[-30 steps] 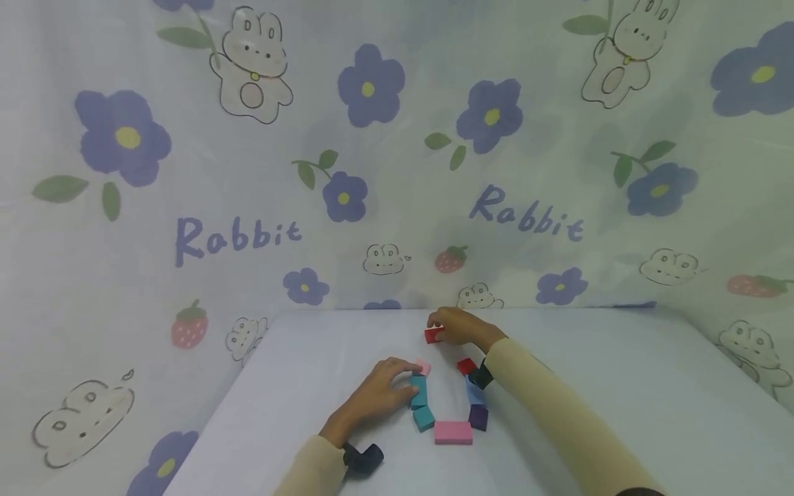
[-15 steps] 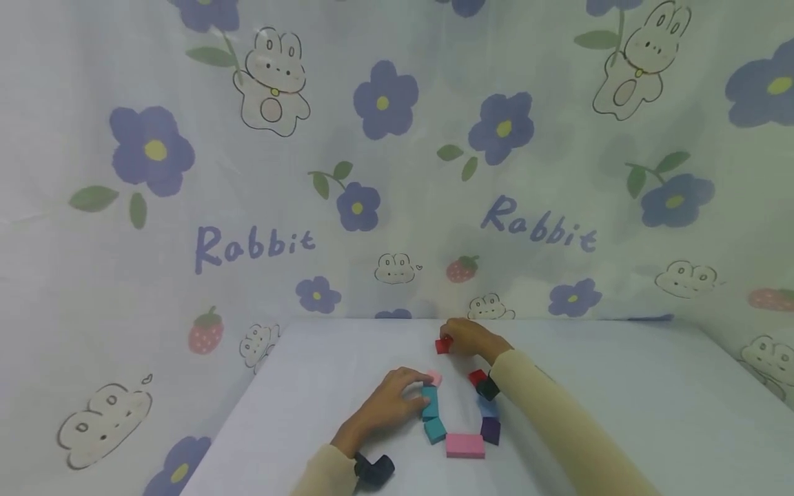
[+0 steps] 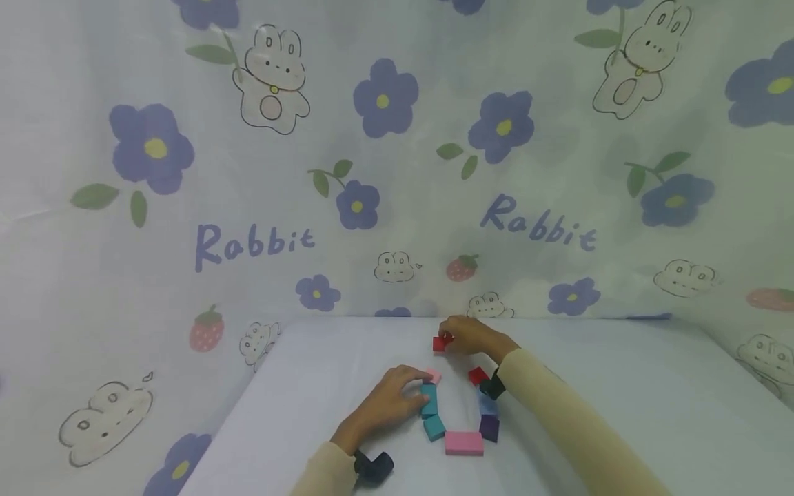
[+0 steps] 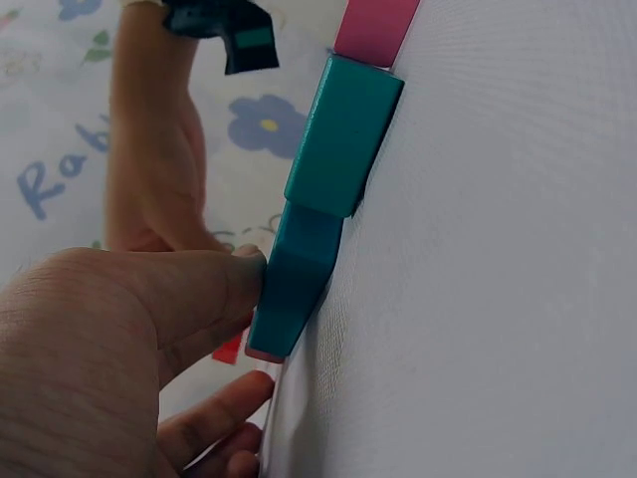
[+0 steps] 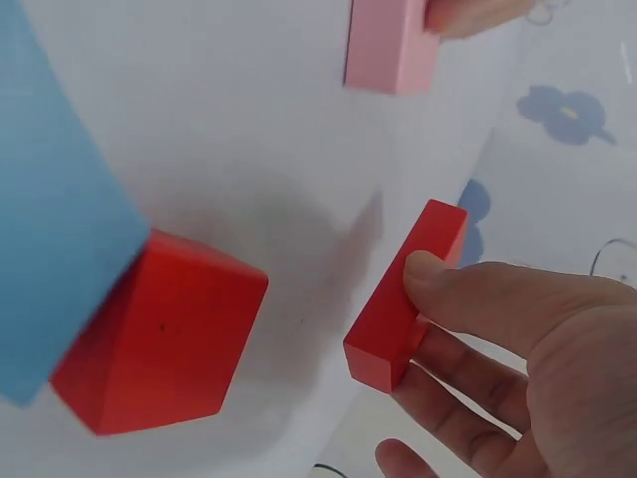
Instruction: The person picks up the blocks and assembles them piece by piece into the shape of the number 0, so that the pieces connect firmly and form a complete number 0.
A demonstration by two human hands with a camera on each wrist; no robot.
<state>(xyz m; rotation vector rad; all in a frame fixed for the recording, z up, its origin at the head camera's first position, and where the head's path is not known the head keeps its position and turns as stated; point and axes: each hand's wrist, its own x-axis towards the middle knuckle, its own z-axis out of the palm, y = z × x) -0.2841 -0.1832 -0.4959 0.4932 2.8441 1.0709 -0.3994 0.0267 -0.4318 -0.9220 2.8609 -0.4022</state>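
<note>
My right hand (image 3: 469,334) pinches a red block (image 5: 383,324) between thumb and fingers at the far end of the block loop. Nearer lies a second red block (image 5: 194,329), against a light blue block (image 5: 55,199). On the loop's left side, my left hand (image 3: 387,399) reaches to the small pink block (image 5: 383,50) with a fingertip, its thumb against a long teal block (image 4: 294,274). Its other fingers are loosely extended. Another teal block (image 3: 435,428) touches that one's near end. The dark wrist camera partly covers the blue block in the head view.
A larger pink block (image 3: 464,443) closes the near end of the loop, with a dark purple block (image 3: 489,428) at its right. The white tabletop (image 3: 298,365) ends at a curtain (image 3: 409,207) printed with rabbits and flowers.
The head view has shifted, so everything appears lower and further right. The red block in my right hand has turned slightly. My left hand keeps its place at the pink and teal blocks.
</note>
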